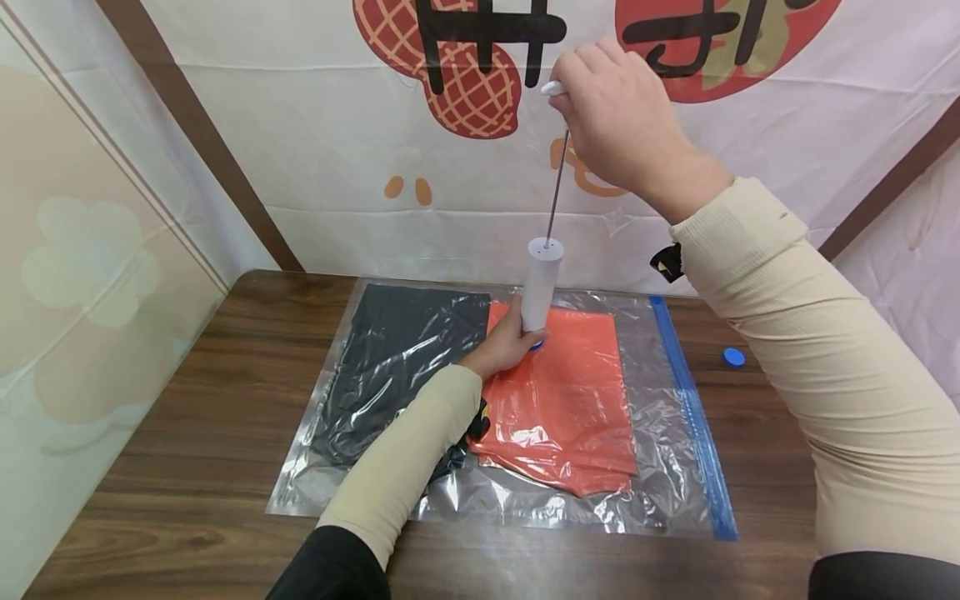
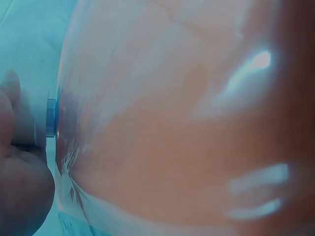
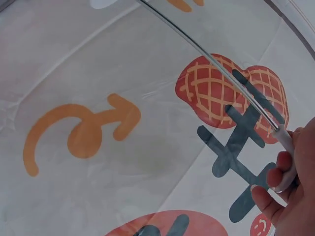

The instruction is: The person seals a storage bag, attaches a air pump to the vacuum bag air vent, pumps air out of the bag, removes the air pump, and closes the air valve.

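A white hand pump stands nearly upright on a clear vacuum storage bag, its blue base on the bag's valve. My left hand grips the lower part of the pump's barrel. High above, my right hand holds the white pump handle, and the thin metal rod is drawn far out of the barrel. Inside the bag lie a folded orange cloth and a folded black cloth. In the left wrist view, the blue pump end meets the bag's shiny film.
A small blue cap lies on the wooden table, right of the bag. The bag's blue zip edge runs down its right side. Behind the table hangs a white printed cloth, close to the bag's far edge.
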Tool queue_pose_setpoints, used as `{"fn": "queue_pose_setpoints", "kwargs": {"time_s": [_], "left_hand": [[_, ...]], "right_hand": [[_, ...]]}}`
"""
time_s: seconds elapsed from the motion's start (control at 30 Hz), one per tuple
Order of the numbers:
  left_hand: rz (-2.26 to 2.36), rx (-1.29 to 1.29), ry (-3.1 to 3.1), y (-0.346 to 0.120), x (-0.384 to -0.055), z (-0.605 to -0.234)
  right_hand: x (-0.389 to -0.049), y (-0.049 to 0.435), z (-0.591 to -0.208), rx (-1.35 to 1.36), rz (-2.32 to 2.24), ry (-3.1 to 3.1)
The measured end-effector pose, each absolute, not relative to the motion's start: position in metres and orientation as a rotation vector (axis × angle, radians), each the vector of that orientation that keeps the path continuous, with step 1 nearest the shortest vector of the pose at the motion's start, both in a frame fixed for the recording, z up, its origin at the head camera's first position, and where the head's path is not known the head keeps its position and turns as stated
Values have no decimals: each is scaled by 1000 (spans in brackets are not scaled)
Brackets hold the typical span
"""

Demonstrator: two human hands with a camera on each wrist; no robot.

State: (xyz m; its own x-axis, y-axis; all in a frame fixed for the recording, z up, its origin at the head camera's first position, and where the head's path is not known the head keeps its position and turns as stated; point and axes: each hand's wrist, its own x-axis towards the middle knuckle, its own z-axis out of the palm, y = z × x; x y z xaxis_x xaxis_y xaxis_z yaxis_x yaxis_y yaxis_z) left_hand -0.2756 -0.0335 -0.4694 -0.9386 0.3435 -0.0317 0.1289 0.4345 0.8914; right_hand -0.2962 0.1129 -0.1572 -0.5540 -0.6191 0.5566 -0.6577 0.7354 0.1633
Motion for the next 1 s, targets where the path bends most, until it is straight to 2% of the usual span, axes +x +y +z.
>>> {"fn": "queue_pose_setpoints", "kwargs": {"time_s": [0.2,0.77,1.0], "left_hand": [[1502,421,2488,-34,-276,-471],[1512,405,2472,-34,-278,-472],[1528,432,2469,-35,-279,-471]], "right_hand": [[-295,111,-169,959,68,-2481],[-299,110,-255,1119,-96,-2654],[-299,111,-268,1125,-95,-2659]]}}
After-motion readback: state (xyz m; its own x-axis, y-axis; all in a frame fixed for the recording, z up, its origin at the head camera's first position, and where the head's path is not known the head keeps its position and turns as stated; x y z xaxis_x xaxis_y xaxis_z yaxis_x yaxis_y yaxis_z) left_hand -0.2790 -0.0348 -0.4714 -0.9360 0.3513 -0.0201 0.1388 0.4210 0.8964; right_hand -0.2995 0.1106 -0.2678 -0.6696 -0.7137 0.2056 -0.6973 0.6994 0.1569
